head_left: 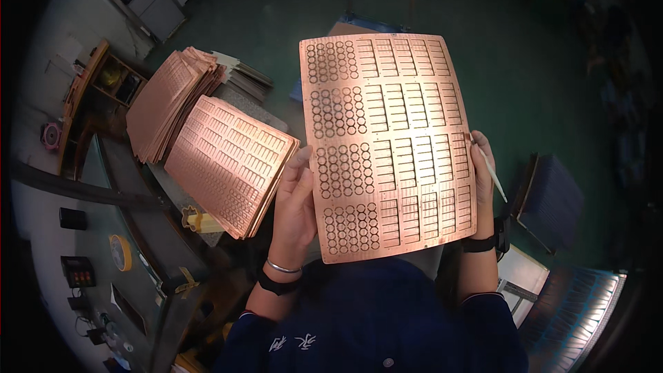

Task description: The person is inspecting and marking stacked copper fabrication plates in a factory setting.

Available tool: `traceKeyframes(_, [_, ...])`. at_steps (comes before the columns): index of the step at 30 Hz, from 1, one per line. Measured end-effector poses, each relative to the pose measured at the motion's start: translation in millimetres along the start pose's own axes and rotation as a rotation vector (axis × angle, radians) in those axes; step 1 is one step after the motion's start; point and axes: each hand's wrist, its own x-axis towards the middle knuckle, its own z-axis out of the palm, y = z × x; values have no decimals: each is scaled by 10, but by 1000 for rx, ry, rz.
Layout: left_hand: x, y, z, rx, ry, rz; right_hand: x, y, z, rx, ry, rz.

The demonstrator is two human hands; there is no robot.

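A copper-coloured circuit board panel (383, 135) is held up in front of me, its face patterned with rows of rings on the left and slotted rectangles on the right. My left hand (295, 197) grips its left edge, thumb near the front and fingers partly behind. At the opposite edge my right hand (481, 166) holds the panel, most of its fingers hidden behind it. A thin white pen-like stick (494, 176) also sits in my right hand, pointing down and outward. Left of the panel lies a stack of similar copper panels (228, 159).
Behind that stack leans another pile of copper panels (166, 100). A yellow tape roll (120, 253) rests on the dark bench (103, 200) at left. Dark stacked sheets (550, 200) stand at right, near a blue-lined panel (573, 318) at lower right.
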Motion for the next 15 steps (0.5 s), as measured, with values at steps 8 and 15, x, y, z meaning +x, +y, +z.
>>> traceKeyframes(8, [45,-66,-110,-24,19,7,7,35,17,-66,39,-30])
traceKeyframes(15, [70,-67,-170,-20,-21,20,-3,12,50,-86,2,-57])
